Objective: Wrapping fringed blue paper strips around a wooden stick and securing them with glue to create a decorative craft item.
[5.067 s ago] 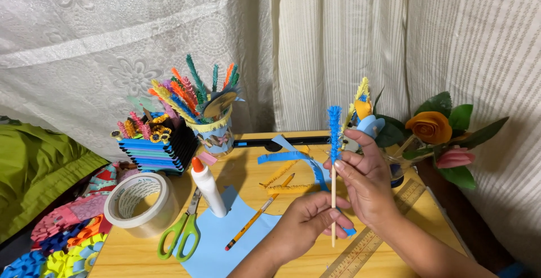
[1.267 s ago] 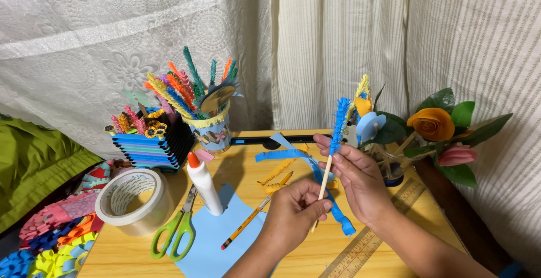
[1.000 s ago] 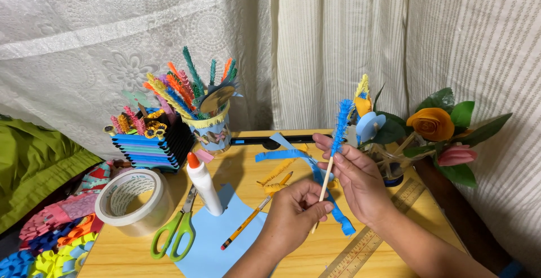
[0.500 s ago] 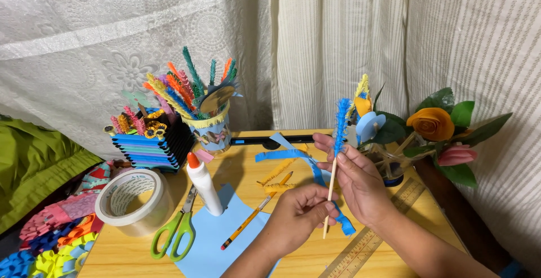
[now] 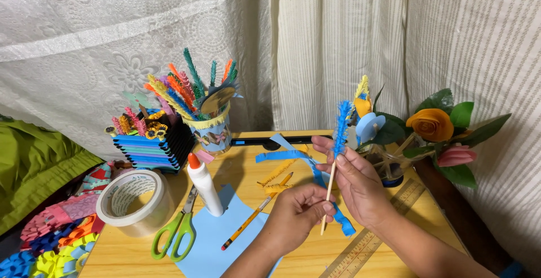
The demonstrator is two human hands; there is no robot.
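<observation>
Wooden stick (image 5: 328,192) stands near upright above the desk (image 5: 293,255), long axis tilting slightly right toward its top, where the blue fringed paper strip (image 5: 341,127) is wound. Your left hand (image 5: 298,216) pinches its lower shaft from the left; your right hand (image 5: 358,185), closed on the strip and upper shaft, sits just right and higher.

- The left hand (image 5: 296,213) is pinching a thin wooden stick (image 5: 328,196) near its lower end.
- The right hand (image 5: 355,185) is gripping the fringed blue paper strip (image 5: 341,127) wrapping the stick's top.
- A glue bottle (image 5: 204,185) is standing beside green-handled scissors (image 5: 179,230).
</observation>
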